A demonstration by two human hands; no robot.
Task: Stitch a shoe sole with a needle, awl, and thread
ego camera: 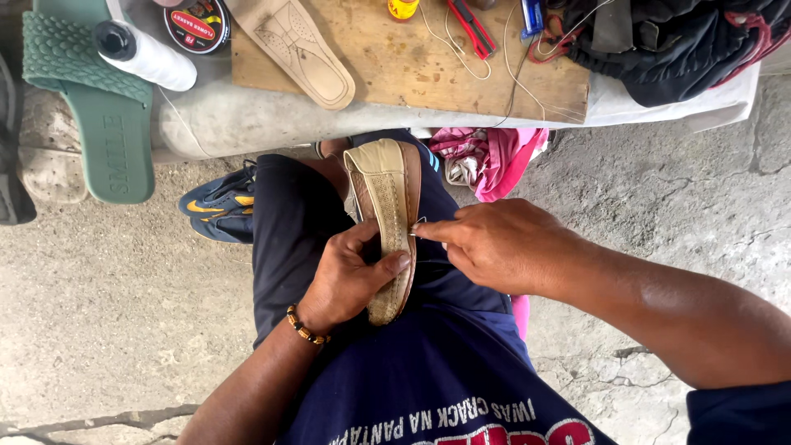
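Observation:
A beige slip-on shoe (384, 194) with a perforated upper and brown sole edge lies lengthwise on my lap. My left hand (350, 276), with a beaded bracelet at the wrist, grips the shoe near its heel, thumb across the upper. My right hand (494, 243) pinches a thin needle (418, 222) at the shoe's right edge, fingertips against the sole seam. A fine thread runs from there, hard to follow.
A wooden board (428, 66) on a concrete block holds a cut insole (301, 49), a white thread spool (144, 53), a round tin (196, 25), a red cutter (471, 26) and dark cloth (676, 41). A green sandal (95, 99) lies left. A blue sneaker (218, 206) is below it.

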